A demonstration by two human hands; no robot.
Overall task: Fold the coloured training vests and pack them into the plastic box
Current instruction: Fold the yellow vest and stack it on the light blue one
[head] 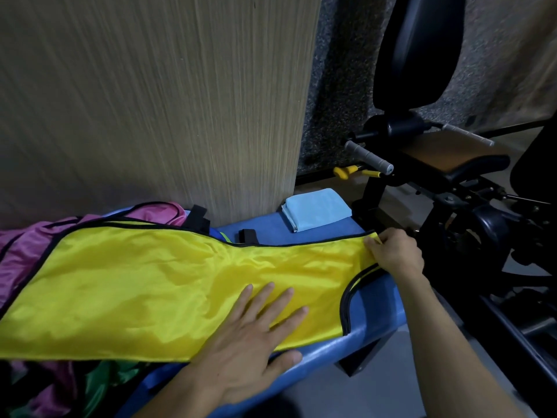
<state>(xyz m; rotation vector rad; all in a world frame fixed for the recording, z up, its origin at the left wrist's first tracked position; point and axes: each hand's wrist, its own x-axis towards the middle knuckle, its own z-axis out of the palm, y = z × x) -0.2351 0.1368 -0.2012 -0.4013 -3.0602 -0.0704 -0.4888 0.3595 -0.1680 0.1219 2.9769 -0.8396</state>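
The yellow vest (168,285) lies spread flat along the blue padded bench (373,315), black edging outlining its border and armhole. The left hand (250,342) rests palm down on the vest's near portion, fingers (272,300) straight and slightly spread, thumb lying on the bench edge beside the fabric. The right hand (394,251) grips the vest's shoulder strap end, fingers curled and pinching the cloth at the bench's far right corner. Beyond the left fingertips, past the vest's far edge, a folded light blue cloth (316,214) sits on the bench near a wood-grain panel (156,101). Left of the left hand, pink vests (27,245) lie partly under the yellow vest, and green fabric (102,378) shows below its near edge. Right of the right fingers stands black exercise equipment (437,164).
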